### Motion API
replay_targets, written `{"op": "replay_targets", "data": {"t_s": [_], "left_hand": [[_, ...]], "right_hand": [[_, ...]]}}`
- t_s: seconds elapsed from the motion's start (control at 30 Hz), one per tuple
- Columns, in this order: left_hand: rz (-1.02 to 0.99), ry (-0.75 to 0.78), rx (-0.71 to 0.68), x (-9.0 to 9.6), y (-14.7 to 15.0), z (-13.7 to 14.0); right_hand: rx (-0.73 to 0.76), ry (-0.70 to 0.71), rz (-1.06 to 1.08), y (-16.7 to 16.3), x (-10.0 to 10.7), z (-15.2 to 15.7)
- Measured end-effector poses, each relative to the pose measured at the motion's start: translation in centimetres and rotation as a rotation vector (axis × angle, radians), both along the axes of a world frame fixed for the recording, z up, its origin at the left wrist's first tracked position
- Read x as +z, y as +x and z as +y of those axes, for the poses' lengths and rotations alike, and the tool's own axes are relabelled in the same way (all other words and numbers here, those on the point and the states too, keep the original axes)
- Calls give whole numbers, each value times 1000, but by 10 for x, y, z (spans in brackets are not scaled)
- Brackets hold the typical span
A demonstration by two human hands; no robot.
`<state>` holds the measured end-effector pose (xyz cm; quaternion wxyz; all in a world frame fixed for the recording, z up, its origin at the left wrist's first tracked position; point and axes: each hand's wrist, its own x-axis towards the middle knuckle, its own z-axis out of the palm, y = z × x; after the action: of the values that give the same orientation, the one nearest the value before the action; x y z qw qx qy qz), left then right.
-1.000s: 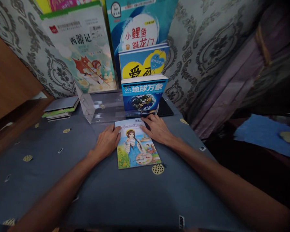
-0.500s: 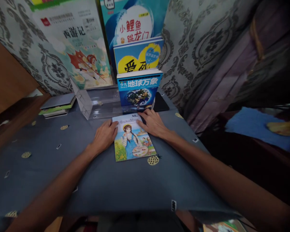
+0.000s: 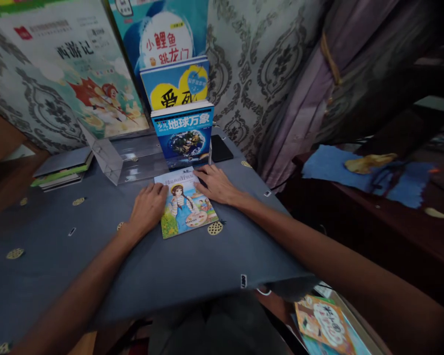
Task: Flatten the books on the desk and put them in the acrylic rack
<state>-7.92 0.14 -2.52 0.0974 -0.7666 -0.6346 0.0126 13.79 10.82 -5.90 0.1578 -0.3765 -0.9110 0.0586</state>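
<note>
A thin illustrated book (image 3: 185, 204) lies face up on the cloth-covered table, its cover showing a girl with a long braid in blue overalls. My left hand (image 3: 150, 204) rests along its left edge, fingers lying down with the thumb side touching the cover. At the upper right edge is my right hand (image 3: 215, 183), palm down and fingers spread, the thumb over the cover. Just behind the book, a blue earth book (image 3: 187, 140) stands upright in a clear plastic stand (image 3: 109, 160).
More books rise behind: a yellow and blue one (image 3: 173, 91), a carp book (image 3: 166, 37) and a large pale one (image 3: 81, 74). A dark phone-like slab (image 3: 221, 149) lies at right. Several books are stacked (image 3: 62, 167) at left. Books (image 3: 323, 323) sit low beyond the table edge.
The view has swung to the right, so everything on the table sits further left. Both hands stay at the book's edges, and the book looks slightly turned.
</note>
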Motion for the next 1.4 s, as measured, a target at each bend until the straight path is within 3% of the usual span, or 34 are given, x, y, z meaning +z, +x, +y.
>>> {"op": "replay_targets", "data": {"t_s": [0.17,0.33,0.53,0.63,1.1,1.4], "left_hand": [[-2,13,10,2,4,-2],[20,26,-13,5,6,-3],[-262,53,-296,-3,36,-24],[-294,70,-400,-10,51,-35],[-160,115,-411,-18,57,-39],[-60,271,-516,-16,58,-39]], "right_hand": [[169,-27,28,43,-6,-42],[222,-71,34,69,-5,-66],[223,-91,65,69,-2,-65],[217,-88,70,69,-2,-66],[207,-58,62,70,-6,-67],[209,-53,58,70,-8,-65]]}}
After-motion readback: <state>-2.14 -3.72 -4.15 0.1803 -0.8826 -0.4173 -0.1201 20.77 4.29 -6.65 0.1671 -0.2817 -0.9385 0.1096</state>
